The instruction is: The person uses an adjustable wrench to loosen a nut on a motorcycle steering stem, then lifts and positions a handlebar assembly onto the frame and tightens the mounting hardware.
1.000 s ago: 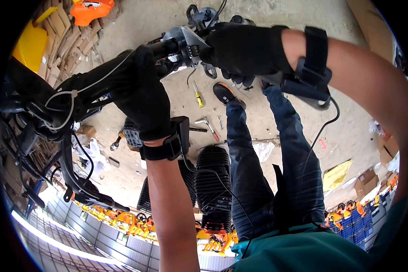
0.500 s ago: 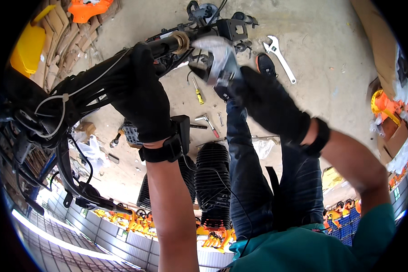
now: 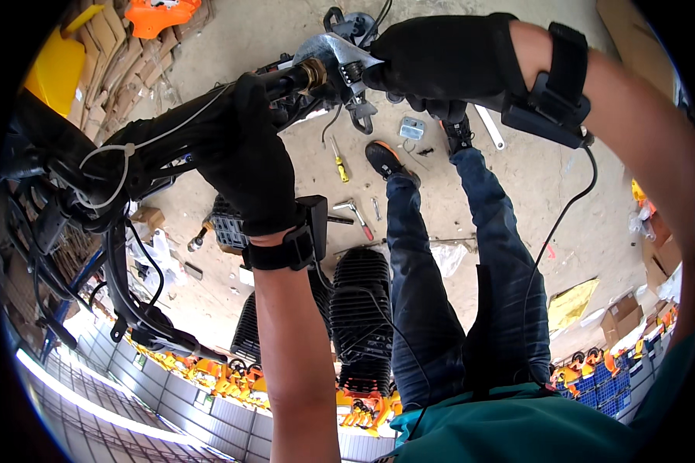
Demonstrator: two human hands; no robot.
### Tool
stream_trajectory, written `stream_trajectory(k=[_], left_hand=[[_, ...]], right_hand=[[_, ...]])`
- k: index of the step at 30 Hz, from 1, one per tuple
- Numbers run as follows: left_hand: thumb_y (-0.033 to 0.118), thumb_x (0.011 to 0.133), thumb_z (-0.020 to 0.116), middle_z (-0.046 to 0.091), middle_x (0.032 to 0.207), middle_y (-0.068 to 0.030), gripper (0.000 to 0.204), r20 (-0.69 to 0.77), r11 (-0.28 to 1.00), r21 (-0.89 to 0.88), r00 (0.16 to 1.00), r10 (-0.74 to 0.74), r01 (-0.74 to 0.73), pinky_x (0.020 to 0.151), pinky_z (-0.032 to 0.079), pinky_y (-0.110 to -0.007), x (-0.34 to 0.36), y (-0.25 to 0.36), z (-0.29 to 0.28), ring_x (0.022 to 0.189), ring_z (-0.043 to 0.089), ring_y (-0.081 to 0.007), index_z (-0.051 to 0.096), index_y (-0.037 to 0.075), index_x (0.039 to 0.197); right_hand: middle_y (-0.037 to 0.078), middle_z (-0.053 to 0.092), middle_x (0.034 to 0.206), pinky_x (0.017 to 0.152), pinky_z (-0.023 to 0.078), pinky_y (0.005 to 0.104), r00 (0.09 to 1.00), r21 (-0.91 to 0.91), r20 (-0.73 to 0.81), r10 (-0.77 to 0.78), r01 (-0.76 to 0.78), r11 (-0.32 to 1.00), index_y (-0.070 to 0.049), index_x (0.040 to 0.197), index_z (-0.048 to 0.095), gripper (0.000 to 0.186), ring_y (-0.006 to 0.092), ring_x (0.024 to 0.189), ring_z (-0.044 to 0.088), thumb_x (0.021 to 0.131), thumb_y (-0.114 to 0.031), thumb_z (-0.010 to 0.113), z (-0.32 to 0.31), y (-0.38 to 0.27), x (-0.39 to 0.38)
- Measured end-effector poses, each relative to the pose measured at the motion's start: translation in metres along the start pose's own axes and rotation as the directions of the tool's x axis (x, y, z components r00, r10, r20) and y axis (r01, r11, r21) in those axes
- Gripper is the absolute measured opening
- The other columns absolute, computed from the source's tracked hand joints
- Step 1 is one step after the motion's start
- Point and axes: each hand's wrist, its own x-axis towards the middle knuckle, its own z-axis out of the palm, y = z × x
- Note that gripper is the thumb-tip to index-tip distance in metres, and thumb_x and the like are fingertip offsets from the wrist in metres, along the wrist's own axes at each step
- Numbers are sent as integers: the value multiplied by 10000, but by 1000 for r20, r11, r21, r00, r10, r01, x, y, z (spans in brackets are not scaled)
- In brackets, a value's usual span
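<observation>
My right hand, in a black glove, is closed around the handle of a silver adjustable wrench. The wrench's jaws are at the brass-coloured ring nut on a black tube; whether they grip it tightly I cannot tell. Just left of the nut, my gloved left hand is wrapped around the same black tube, its fingers partly hidden. The tube belongs to a black frame with cables along it and a pale cable tie. Much of the wrench handle is covered by the right glove.
On the floor lie a yellow screwdriver, a ratchet with a red-tipped handle, a small blue-grey box and another wrench. Black ribbed parts stand near my legs. Flattened cardboard and a yellow panel are at far left.
My right hand has moved up and away from me, turning the wrench so its jaws reach the nut. The left hand keeps its hold on the tube. My feet show more fully.
</observation>
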Motion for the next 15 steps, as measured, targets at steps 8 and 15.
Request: stream_trajectory(k=[8, 15], left_hand=[[127, 886, 733, 653, 843, 12, 113, -30, 1000, 5, 1000, 2, -2, 518, 439, -184, -1, 2, 1, 653, 588, -39, 663, 87, 966], [107, 887, 727, 656, 828, 8, 105, -2, 1000, -12, 1000, 22, -22, 534, 455, -188, -1, 3, 1, 654, 585, -44, 669, 68, 965]], right_hand=[[95, 625, 780, 519, 563, 278, 993, 282, 80, -85, 59, 957, 32, 1085, 578, 221, 172, 668, 674, 993, -155, 503, -4, 14, -5], [103, 625, 793, 541, 591, 311, 998, 89, 56, -28, 23, 996, 33, 1095, 548, 275, 186, 647, 680, 1008, -220, 488, 18, -7, 8]])
